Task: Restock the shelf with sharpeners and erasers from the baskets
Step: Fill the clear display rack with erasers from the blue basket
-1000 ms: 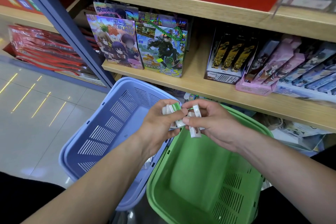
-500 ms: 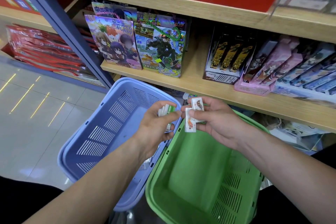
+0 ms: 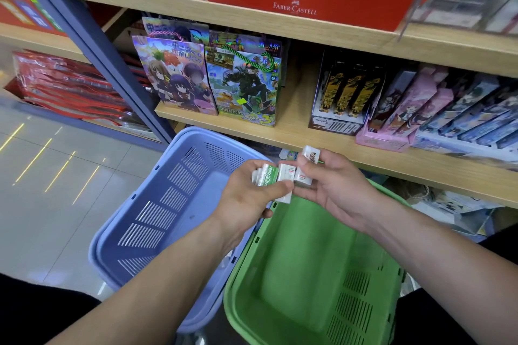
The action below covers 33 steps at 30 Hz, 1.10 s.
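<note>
The left hand [image 3: 246, 199] grips a small bundle of white paper-sleeved erasers [image 3: 267, 175], the front one in a green sleeve. Its fingers are curled behind the bundle and the thumb lies across the front. The right hand [image 3: 336, 190] meets it from the right, its fingers closed on more white rectangular erasers [image 3: 311, 154], one raised at the fingertips and showing a dark printed label. Both hands are above the adjoining rims of the periwinkle slotted plastic basket [image 3: 157, 204] and the green slotted plastic basket [image 3: 308, 274], just in front of the front edge of the light wooden shelf [image 3: 294, 131]. Glossy cartoon gift bags [image 3: 179, 78] stand near the shelf's left end, and a pink display box [image 3: 384, 140] sits further right.
</note>
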Available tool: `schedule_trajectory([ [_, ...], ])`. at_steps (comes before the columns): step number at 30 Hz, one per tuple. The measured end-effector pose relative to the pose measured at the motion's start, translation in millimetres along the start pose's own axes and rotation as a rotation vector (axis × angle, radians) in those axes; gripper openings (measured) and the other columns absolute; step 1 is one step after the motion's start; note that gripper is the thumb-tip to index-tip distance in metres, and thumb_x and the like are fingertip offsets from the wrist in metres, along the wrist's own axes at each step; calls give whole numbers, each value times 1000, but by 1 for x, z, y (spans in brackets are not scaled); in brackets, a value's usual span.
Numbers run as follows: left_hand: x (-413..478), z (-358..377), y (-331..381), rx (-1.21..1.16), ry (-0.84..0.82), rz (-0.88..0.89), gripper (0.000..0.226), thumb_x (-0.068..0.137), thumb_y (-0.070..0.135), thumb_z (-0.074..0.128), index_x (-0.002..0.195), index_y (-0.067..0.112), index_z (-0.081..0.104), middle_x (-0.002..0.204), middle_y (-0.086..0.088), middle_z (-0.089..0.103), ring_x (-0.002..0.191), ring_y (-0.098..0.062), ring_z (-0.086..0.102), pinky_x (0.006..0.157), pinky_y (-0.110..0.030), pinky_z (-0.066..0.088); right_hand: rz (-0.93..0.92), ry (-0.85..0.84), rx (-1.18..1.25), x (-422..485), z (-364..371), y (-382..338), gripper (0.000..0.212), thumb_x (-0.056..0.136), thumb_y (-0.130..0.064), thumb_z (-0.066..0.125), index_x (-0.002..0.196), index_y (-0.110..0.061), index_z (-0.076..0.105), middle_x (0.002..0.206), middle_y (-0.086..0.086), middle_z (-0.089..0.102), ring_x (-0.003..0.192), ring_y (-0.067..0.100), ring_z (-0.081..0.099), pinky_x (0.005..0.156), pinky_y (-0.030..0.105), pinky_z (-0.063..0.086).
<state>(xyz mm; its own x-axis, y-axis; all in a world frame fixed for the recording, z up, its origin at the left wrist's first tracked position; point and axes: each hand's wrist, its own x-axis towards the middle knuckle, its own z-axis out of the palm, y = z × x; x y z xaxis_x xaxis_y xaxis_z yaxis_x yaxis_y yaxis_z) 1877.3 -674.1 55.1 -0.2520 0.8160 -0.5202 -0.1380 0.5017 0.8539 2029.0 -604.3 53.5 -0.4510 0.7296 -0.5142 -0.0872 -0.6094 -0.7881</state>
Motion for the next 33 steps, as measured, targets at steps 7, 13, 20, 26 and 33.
schedule_trajectory([
  [7,-8,14,15,-83,-88,38,32,90,5,71,115,18,57,81,-1,75,71,-19,70,55,-27,52,-102,81,-189,-21,-8,-9,15,94,-16,68,107,-10,68,100,5,74,87,21,72,79,38,62],
  [13,-19,35,34,-79,-140,71,31,90,-3,63,109,22,67,90,-6,74,69,-19,59,57,-28,44,-297,207,-397,-42,-19,-30,13,103,-25,56,102,-24,69,77,-7,71,56,10,50,51,24,44],
  [20,-44,48,76,-87,-169,192,27,92,-5,63,105,19,66,84,-12,63,65,-20,54,51,-26,41,-448,209,-396,-81,-31,-66,33,102,-7,54,123,-28,67,99,1,74,78,15,69,72,27,55],
  [26,-67,56,124,100,-202,373,26,93,-4,64,109,17,63,78,-4,64,66,-22,65,52,-30,51,-739,290,-294,-132,-46,-106,21,90,-2,71,105,-16,68,92,3,77,73,21,69,64,27,57],
  [33,-90,84,180,184,-256,570,28,94,-2,64,115,16,58,88,-14,64,58,-13,62,48,-23,49,-963,438,-379,-168,-78,-166,23,87,-4,74,96,-24,73,88,-8,76,74,10,61,69,23,52],
])
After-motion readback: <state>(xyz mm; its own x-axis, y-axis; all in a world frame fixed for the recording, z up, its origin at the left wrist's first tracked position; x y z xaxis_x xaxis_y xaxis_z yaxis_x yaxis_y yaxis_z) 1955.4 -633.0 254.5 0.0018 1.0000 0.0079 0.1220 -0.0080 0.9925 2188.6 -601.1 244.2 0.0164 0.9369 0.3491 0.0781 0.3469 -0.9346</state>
